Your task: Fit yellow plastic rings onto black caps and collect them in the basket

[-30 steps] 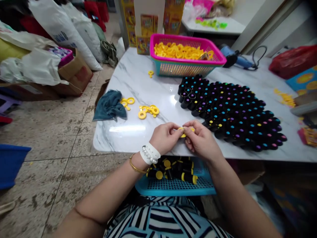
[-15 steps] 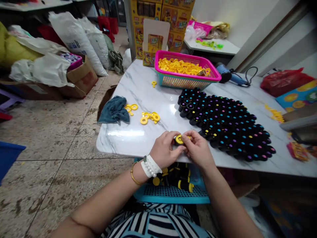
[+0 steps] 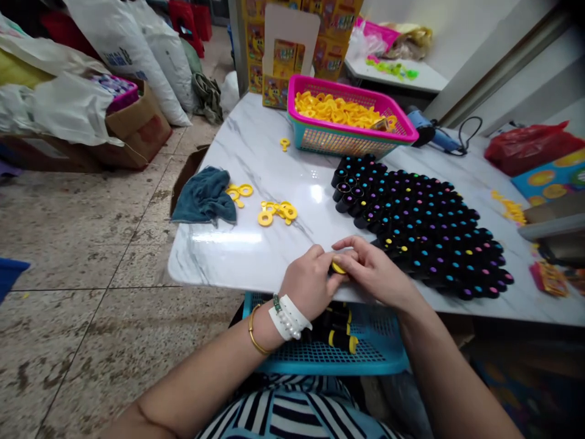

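Observation:
Near the table's front edge, my left hand (image 3: 308, 277) is closed around a small yellow and black piece (image 3: 338, 267), mostly hidden by fingers. My right hand (image 3: 375, 271) meets it from the other side, thumb and fingers pressed on the same piece. Several black cylinders with coloured dots (image 3: 425, 225) stand packed together to the right. Loose yellow ring pieces (image 3: 276, 212) lie on the left part of the table, beside a blue-green cloth (image 3: 205, 196). Below my hands, a blue basket (image 3: 329, 364) holds black and yellow cylinders (image 3: 342, 341).
A pink-rimmed basket (image 3: 354, 85) full of yellow pieces stands at the back of the white table (image 3: 219, 256). Printed boxes (image 3: 276, 91) are stacked behind it. To the right are a blue tool (image 3: 441, 139) and a red bag (image 3: 530, 146).
The piece between my hands has tilted, and less of its yellow face shows. My right hand has shifted slightly right, its index finger raised more. The whole view has moved a little.

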Tool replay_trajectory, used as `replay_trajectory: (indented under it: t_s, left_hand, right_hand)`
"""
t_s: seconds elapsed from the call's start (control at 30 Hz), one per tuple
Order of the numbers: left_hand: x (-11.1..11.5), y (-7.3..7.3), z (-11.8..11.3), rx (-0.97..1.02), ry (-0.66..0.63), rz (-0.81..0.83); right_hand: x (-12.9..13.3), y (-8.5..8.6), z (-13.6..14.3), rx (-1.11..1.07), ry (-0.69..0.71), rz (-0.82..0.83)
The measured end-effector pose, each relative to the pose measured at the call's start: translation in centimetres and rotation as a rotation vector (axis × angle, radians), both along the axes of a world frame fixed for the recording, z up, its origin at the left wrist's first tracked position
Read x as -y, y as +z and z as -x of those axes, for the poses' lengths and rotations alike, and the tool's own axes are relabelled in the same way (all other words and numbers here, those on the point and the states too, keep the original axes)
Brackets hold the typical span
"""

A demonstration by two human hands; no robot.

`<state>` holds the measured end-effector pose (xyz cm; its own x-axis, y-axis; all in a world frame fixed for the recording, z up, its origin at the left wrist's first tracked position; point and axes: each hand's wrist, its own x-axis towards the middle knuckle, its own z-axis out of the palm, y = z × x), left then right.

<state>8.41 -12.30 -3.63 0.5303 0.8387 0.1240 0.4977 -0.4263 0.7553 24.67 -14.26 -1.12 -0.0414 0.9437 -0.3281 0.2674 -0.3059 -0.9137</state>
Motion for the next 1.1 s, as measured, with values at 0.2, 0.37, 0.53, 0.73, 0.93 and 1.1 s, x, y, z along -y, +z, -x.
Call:
replay_trajectory:
  t_s: [0.2, 0.37, 0.53, 0.73, 0.93, 1.1]
  left_hand:
    - [0.1, -0.3, -0.8, -0.106, 0.030, -0.026]
    - [0.1, 0.1, 0.7, -0.147, -0.108, -0.089]
    - [-2.1, 1.1, 5.6, -0.127, 0.007, -0.258]
    - [-6.4, 0.9, 7.9, -0.432, 0.315, -0.437]
    - [-4.8, 0.3, 6.6, -0.457, 0.315, -0.582]
    - [-3.9, 0.9, 5.2, -0.321, 0.170, -0.553]
  right_hand:
    - [0.5, 0.0, 0.5, -0.006, -0.030, 0.011]
    - [3.3, -0.4, 1.0, 0.107, -0.068, -0.163]
    - [8.9, -1.7, 1.5, 0.381, -0.014, -0.238]
    - [11.5, -3.7, 1.2, 0.616, 0.155, -0.249]
    - [10.0, -2.3, 1.2, 0.578, -0.011, -0.446]
    - [7.9, -1.0, 0.8, 0.491, -0.120, -0.544]
